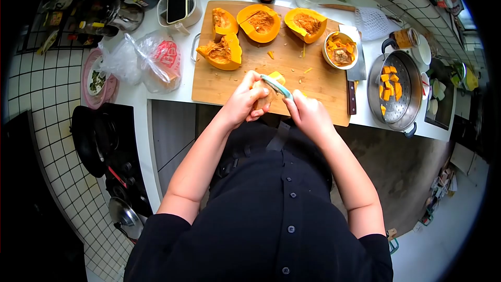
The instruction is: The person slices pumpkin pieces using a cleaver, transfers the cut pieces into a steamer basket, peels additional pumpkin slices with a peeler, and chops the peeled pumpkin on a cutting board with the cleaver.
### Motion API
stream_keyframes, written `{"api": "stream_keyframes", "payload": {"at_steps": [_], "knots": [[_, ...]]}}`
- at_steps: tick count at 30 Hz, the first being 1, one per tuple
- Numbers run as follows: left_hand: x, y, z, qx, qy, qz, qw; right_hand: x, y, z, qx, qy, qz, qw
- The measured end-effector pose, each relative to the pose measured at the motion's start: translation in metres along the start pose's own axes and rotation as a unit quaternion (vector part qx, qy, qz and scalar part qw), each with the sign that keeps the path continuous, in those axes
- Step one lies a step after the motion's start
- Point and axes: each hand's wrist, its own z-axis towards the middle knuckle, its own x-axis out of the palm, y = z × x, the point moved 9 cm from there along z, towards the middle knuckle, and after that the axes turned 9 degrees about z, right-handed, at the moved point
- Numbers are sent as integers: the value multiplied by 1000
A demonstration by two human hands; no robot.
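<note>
The left hand (244, 98) grasps a small pumpkin piece (276, 77), fingers curled round its rind, probably so that it cannot slip under pressure. The right hand (309, 110) grips the handle of a peeler (276, 85), whose head reaches across to the piece. Both hands are close together in front of the body, over the near edge of the cutting board (329, 99), seemingly so that scraps drop onto wood and the wrists have room.

The large pumpkin pieces (258, 22) sit along the far and left side of the board, likely to leave its near part free for handling. Most show their stringy hollows facing up, perhaps because the curved rind rocks less that way. The knife (356, 73) lies along the right side with its handle toward the person, which seems handy for the right hand. A bowl (330, 62) of pumpkin bits overlaps its blade in view; whether it rests on the metal I cannot tell. The steamer pot (395, 109) stands on the desk (175, 95) just beside the board, within easy reach, with cubes (386, 77) loose on its perforated base.

Counted: two hands, one peeler, one small piece between them, four large pieces, one knife, one bowl and one pot. The cubes number around ten, but they touch and overlap, so the exact count is unclear
</note>
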Motion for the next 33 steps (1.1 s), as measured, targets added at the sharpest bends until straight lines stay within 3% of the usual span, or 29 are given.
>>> {"api": "stream_keyframes", "payload": {"at_steps": [1,4,5,8,11,15,17,25,33], "knots": [[0,-1,-3,0,-1,2,1000,2,-21,3,34,-9,-21,999],[29,-29,-28,25,123,-72,989,5,-108,3,111,-38,-23,993],[21,-30,-23,30,85,-56,994,5,-118,0,116,-37,15,993],[1,-20,-6,29,-10,-6,999,-22,-87,5,134,-59,96,984],[-2,-9,0,16,6,-25,1000,-28,-59,5,117,-66,189,973],[-5,-13,0,46,-58,54,996,-5,-27,2,143,-6,333,932],[-4,-14,1,69,-69,79,992,0,-13,3,118,-5,342,932],[10,-17,-1,94,-48,54,993,1,7,5,18,-22,279,960],[12,-29,-11,167,-72,94,979,-4,18,3,-13,-96,144,985]]}}
